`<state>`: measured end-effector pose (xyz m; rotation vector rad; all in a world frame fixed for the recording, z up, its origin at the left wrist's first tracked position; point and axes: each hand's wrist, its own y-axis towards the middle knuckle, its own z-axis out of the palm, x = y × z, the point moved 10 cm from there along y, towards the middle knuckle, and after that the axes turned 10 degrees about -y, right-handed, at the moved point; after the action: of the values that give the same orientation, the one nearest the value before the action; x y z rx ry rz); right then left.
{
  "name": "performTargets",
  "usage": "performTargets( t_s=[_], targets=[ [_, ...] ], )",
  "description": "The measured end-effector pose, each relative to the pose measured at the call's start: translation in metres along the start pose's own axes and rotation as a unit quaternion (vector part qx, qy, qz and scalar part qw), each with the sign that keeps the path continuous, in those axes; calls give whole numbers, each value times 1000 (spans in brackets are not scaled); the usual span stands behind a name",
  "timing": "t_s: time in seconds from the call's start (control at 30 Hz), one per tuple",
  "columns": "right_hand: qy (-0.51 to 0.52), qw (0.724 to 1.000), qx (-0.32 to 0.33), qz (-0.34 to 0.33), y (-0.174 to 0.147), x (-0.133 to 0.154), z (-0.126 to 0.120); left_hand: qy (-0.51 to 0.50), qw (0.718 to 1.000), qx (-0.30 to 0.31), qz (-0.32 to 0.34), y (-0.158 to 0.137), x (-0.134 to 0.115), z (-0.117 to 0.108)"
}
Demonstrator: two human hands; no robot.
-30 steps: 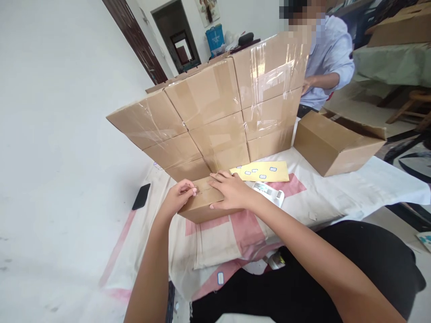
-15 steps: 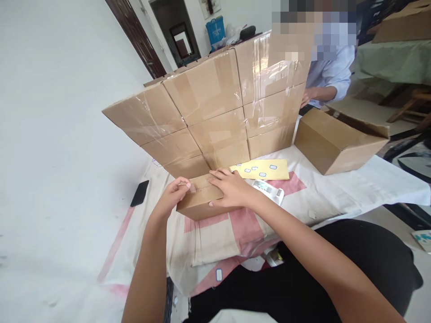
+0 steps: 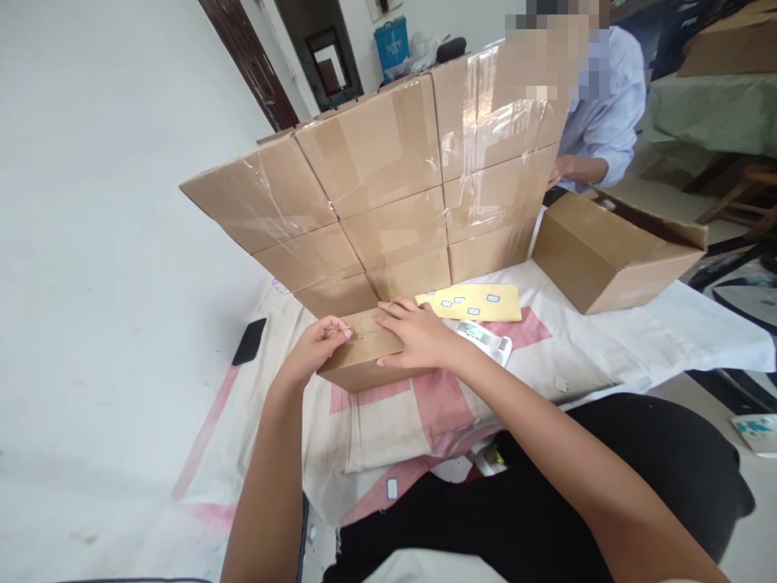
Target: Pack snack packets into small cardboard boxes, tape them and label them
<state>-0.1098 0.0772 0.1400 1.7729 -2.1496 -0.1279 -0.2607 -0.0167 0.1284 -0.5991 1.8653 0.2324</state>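
Note:
In front of me a small closed cardboard box [image 3: 364, 370] lies on the cloth-covered table. My left hand [image 3: 311, 354] is at the left end of its top, thumb and forefinger pinched on a thin strip of clear tape [image 3: 357, 332], mostly hidden by the fingers. Across the right part of the box rests my right hand [image 3: 418, 334], open, fingers spread over the top and thumb at the near upper edge. Just right of this hand lie a yellow sheet of labels [image 3: 501, 304] and a white object [image 3: 486, 342] that I cannot identify.
Behind the box stands a tall wall of taped cardboard boxes [image 3: 392, 223]. An open carton [image 3: 598, 251] is on the right, near a person in a light-blue shirt [image 3: 619, 105]. A black phone-like slab [image 3: 248, 342] lies at left on the tablecloth [image 3: 328, 441].
My left finger and thumb have moved slightly right over the box top, closing on the tape, which shows less now. The right hand keeps its place on the box. The view has shifted slightly.

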Motion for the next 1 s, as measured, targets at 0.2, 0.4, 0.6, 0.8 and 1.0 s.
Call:
performTargets(
  t_s=[0.2,0.4,0.6,0.8,1.0],
  targets=[
    [1,1000,-4,1,0,0,0,3,1000,-5,2,0,-3,5],
    [1,1000,-10,-2,0,0,1,49,999,22,7,1,0,11],
    [5,1000,-10,-1,0,0,1,27,1000,-2,-2,-2,-3,4],
    [7,1000,-10,-3,0,-1,1,-34,999,21,2,-3,-4,-7],
    [4,1000,-14,-2,1,-1,1,-17,1000,22,-7,0,-2,3]
  ],
)
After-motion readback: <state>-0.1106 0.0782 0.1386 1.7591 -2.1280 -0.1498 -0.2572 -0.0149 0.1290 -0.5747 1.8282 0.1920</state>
